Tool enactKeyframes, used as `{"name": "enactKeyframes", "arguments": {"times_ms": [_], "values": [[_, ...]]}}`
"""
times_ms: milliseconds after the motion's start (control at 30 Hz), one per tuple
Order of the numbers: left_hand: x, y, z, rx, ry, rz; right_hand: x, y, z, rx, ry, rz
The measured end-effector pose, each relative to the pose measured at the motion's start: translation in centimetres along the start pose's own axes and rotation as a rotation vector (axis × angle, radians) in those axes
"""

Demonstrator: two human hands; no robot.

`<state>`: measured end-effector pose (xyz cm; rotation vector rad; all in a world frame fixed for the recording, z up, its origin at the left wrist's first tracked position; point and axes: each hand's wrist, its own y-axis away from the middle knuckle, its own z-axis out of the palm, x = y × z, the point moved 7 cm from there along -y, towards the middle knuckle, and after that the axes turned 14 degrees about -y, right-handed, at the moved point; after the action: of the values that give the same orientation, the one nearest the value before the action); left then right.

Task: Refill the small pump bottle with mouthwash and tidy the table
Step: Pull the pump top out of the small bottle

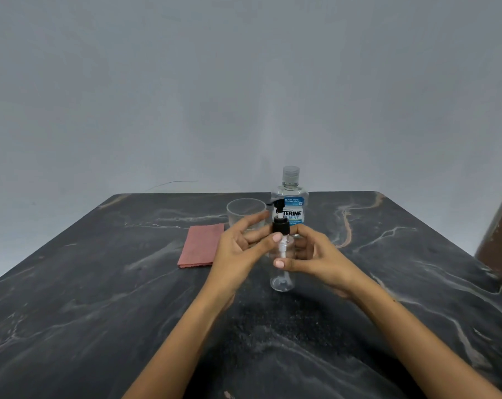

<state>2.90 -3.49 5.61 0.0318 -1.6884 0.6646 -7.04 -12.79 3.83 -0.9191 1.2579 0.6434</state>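
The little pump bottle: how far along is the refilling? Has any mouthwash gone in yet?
Barely begun. The small pump bottle looks empty, and the mouthwash bottle behind it is capped. In hand: the right hand grips the bottle body while the left hand pinches the black pump collar, which looks raised off the neck. Left: pouring, refitting the pump, then tidying the cup and pink cloth.

Dim, even, soft light; faint shadows on the worktop [100,283]; wide-angle bending at edges; slightly soft focus overall.
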Motion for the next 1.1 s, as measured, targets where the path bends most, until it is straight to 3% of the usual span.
{"name": "enactKeyframes", "arguments": {"times_ms": [133,333,533,800,1100], "values": [[-0.1,-0.1,-1.7,0.163,-0.016,0.027,-0.3,0.1,0.1,-0.021,-0.047,-0.004],[-0.3,-0.3,-0.6,0.061,0.005,0.037,0.2,0.0,0.8,-0.051,0.069,0.001],[0.1,0.1,-1.7,0.23,-0.071,0.073,0.1,-0.2,0.6,-0.055,0.165,0.002],[0.2,0.1,-1.3,0.187,-0.063,0.06,0.2,-0.2,0.5,-0.064,0.186,0.003],[1.1,0.4,-2.7,0.403,0.079,0.101,0.2,-0.5,0.0,-0.091,0.223,0.028]]}}
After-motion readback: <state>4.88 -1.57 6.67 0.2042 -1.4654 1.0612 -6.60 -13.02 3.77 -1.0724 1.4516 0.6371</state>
